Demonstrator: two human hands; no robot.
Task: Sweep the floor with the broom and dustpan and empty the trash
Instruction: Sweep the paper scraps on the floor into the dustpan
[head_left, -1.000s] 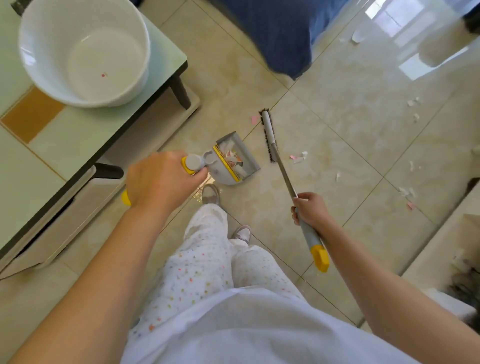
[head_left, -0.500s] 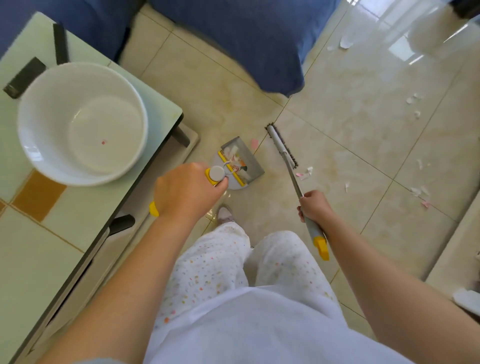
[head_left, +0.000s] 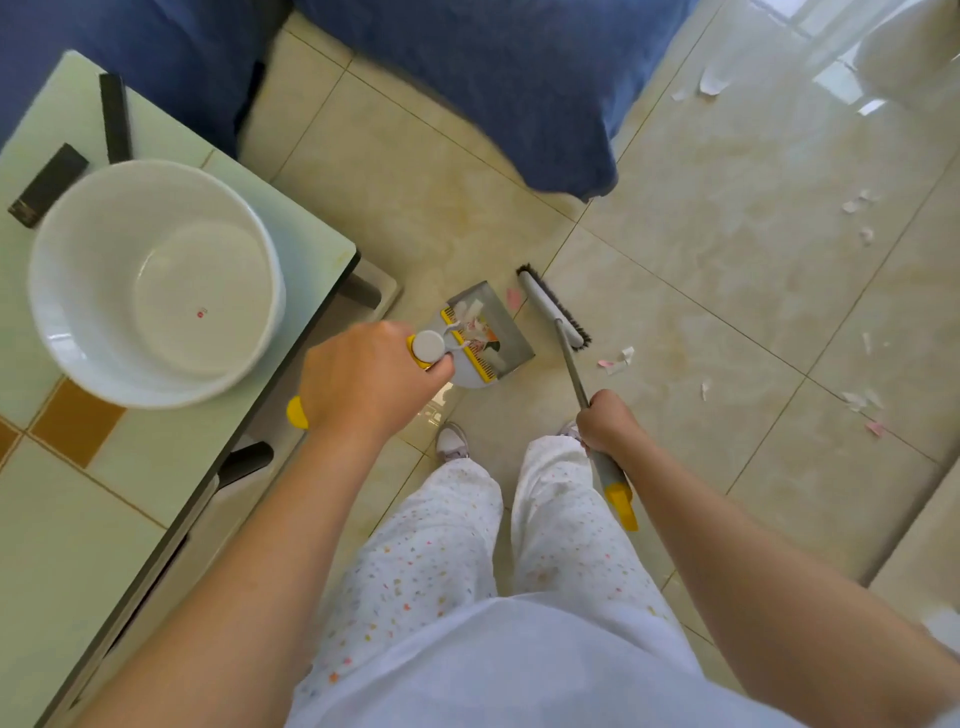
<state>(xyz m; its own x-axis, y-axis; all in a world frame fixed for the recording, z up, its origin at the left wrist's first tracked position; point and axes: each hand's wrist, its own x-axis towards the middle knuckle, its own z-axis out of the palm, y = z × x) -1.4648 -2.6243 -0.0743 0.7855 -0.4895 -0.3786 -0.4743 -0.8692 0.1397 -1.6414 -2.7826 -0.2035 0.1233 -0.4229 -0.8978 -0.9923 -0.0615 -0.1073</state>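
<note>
Left hand (head_left: 363, 374) tight around dustpan (head_left: 513, 339) handle, right hand (head_left: 608, 421) around broom (head_left: 550, 312) shaft, fingertips out of sight

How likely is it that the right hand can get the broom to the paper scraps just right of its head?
Probably yes: the right hand holds the broom, whose head is close beside the paper scraps, with only bare tile between.
</note>
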